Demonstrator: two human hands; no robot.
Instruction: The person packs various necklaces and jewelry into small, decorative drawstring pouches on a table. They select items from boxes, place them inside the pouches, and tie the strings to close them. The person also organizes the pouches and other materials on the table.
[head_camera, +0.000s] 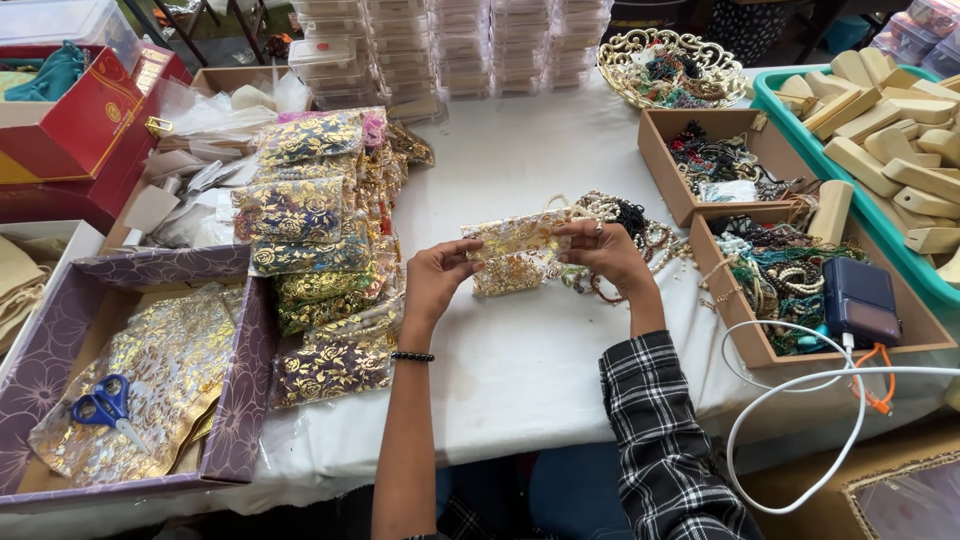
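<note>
Both hands pinched one gold-printed organza pouch (515, 255) above the white table (520, 360): left hand (437, 280) at nine o'clock, right hand (603, 252) at three. Even tension would serve best. Beyond, at one o'clock, lay a bead heap (625, 215).

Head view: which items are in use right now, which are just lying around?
In use: left hand, right hand, gold pouch, beads.
Lying about: scissors, pouch pile, wooden blocks, white cable, gold basket.
</note>
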